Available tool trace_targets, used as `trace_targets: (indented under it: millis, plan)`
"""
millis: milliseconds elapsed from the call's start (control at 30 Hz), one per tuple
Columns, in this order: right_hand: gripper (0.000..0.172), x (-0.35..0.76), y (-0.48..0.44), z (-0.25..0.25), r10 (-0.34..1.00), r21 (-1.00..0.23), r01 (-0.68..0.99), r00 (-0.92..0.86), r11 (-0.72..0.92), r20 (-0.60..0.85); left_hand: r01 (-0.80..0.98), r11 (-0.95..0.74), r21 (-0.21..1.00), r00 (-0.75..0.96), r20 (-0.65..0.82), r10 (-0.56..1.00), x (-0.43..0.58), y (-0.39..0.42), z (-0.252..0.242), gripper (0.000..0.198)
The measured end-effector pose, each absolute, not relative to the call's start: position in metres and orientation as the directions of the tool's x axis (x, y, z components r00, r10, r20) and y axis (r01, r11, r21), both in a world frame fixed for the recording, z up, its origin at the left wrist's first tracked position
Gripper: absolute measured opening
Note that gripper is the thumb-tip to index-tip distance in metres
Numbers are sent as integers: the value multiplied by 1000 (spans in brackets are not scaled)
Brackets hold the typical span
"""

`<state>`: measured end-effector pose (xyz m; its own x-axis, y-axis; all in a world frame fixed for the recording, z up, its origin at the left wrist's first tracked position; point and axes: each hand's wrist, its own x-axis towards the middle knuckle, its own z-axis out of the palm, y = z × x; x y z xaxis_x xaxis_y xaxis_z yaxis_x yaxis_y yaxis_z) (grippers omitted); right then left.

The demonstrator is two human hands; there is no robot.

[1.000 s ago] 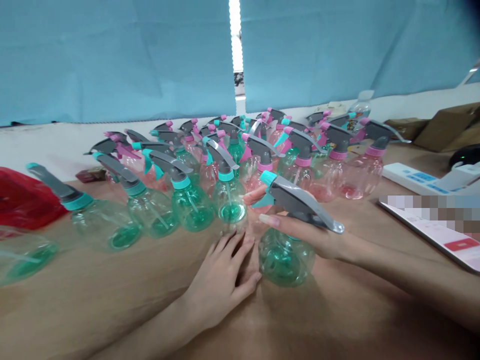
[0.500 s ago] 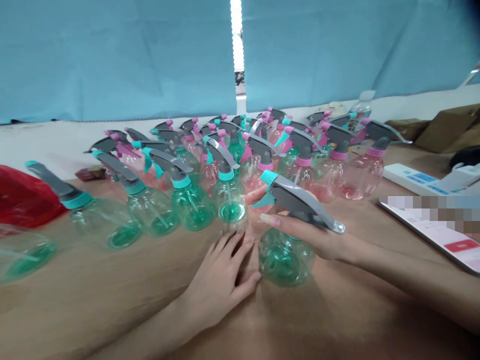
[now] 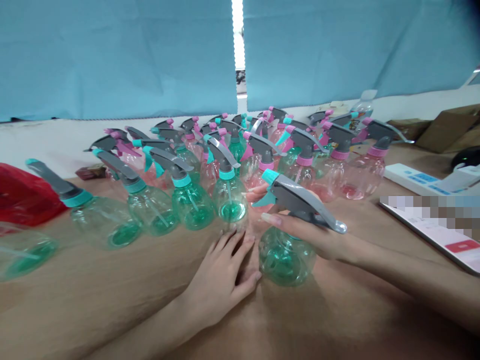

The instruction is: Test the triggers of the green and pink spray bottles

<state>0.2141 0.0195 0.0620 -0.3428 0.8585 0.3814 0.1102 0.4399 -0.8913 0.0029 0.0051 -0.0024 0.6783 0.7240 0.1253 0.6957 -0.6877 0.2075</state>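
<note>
A green spray bottle (image 3: 287, 257) with a grey trigger head and turquoise nozzle and collar stands upright on the wooden table (image 3: 150, 295). My right hand (image 3: 303, 227) wraps around its neck, just below the trigger head, with the thumb across the near side and fingers partly hidden behind. To its left, my left hand (image 3: 228, 272) lies flat on the table, fingers stretched out, holding nothing. Its fingertips reach near the base of another green spray bottle (image 3: 229, 200). A further green spray bottle (image 3: 192, 205) stands left of that one.
Pink spray bottles (image 3: 362, 175) and green ones crowd the back of the table. A red plastic bag (image 3: 26, 200) lies at the left. On the right are a phone-like screen (image 3: 435, 235), a white device (image 3: 412, 177) and a cardboard box (image 3: 448, 130). A blue cloth (image 3: 112, 60) hangs behind.
</note>
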Motion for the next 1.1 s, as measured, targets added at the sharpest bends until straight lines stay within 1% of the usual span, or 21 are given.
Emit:
trace_targets:
  millis: [167, 367, 500, 533, 600, 633, 767, 867, 933, 1033, 1100]
  plan:
    - [7, 213, 19, 64, 860, -890, 110, -337, 441, 384, 696, -688, 205, 679, 123, 724, 4, 6, -3, 53]
    - [6, 211, 19, 66, 852, -874, 129, -325, 469, 410, 701, -685, 199, 678, 112, 727, 3, 5, -1, 54]
    - [5, 212, 19, 64, 849, -877, 113, -335, 467, 408, 703, -684, 193, 677, 112, 728, 2, 5, -2, 54]
    - [6, 212, 19, 64, 850, -876, 113, -326, 469, 413, 703, -685, 193, 678, 113, 727, 2, 5, -2, 54]
    - [18, 213, 20, 62, 849, -867, 127, -312, 483, 427, 699, -688, 194, 680, 118, 724, 2, 5, -3, 55]
    - [20, 214, 21, 62, 847, -862, 144, -318, 486, 425, 698, -689, 195, 680, 120, 723, 2, 6, -3, 55]
    - [7, 216, 21, 66, 814, -840, 150, -381, 522, 438, 704, -683, 191, 677, 110, 728, 3, 5, -2, 53]
    - [20, 216, 19, 74, 790, -818, 124, -373, 562, 487, 709, -679, 192, 672, 107, 733, 4, 4, -1, 53]
    - [28, 216, 17, 79, 798, -813, 155, -364, 561, 481, 708, -678, 199, 670, 114, 733, 4, 4, 0, 52]
    - [32, 216, 15, 81, 809, -814, 190, -367, 549, 460, 695, -682, 228, 673, 129, 728, 4, 4, 1, 47]
    - [28, 217, 16, 76, 802, -817, 170, -377, 551, 463, 675, -690, 259, 680, 143, 719, 3, 3, 1, 43]
